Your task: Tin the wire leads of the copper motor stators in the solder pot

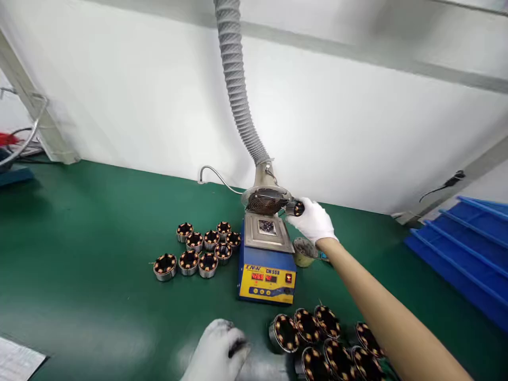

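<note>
My right hand (315, 219), in a white glove, grips a motor stator (297, 208) with copper windings. It holds the stator at the right side of the round fume hood, above the back of a blue and yellow solder pot (266, 283) with a lit display. My left hand (218, 352), also gloved, is low in front of the pot with its fingers curled. A dark patch shows between its thumb and fingers; I cannot make out what it is. Several stators (207, 264) stand left of the pot. More stators (307, 325) stand in front on the right.
A grey flexible duct (238, 84) comes down to the fume hood (264, 198) over the pot. Behind my right wrist is a small tub (304, 253). Blue trays (464, 254) lie at the right, and a paper sheet (18, 360) at the lower left of the green table (99, 254).
</note>
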The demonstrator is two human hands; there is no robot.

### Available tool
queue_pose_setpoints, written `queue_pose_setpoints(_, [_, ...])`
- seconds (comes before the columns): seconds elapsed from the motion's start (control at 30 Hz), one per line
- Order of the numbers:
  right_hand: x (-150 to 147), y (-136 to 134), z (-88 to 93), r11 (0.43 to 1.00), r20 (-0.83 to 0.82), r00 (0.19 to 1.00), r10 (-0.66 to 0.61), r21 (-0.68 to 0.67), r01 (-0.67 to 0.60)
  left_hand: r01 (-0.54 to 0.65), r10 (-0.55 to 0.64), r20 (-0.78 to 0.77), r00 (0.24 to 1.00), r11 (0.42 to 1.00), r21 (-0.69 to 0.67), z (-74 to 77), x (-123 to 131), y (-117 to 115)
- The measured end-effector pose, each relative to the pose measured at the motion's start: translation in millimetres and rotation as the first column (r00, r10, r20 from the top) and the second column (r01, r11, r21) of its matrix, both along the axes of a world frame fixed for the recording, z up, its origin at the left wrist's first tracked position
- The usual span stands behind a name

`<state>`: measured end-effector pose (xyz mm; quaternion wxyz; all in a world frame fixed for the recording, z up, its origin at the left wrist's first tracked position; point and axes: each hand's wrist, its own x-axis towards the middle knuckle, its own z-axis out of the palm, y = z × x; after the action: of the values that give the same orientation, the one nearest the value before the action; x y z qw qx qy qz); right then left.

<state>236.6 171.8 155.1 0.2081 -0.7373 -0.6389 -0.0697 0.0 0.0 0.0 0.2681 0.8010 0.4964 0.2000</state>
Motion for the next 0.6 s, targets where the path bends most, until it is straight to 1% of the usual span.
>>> queue_pose_setpoints(0.17, [-9.6,5.4,1.6,0.998,-0.112,0.993,-0.036,-0.054,0.03,0.04,-0.038,-0.02,0.999,0.991,0.129,-8.6,0.2,2.7])
queue_pose_setpoints(0.27, [-10.7,6.1,4.5,0.997,-0.16,0.986,-0.048,-0.071,0.037,0.06,-0.059,-0.008,0.998,0.982,0.18,-14.1,0.1,4.4])
queue_pose_setpoints(0.43, [-11.5,6.1,8.3,0.996,-0.219,0.975,-0.04,-0.088,0.021,0.074,-0.076,0.007,0.997,0.979,0.189,-17.2,-0.3,5.5])
queue_pose_setpoints(0.6, [-5.6,1.3,11.1,0.998,-0.253,0.967,-0.026,-0.057,0.012,0.052,-0.057,0.018,0.998,0.977,0.206,-14.6,-0.6,6.3])
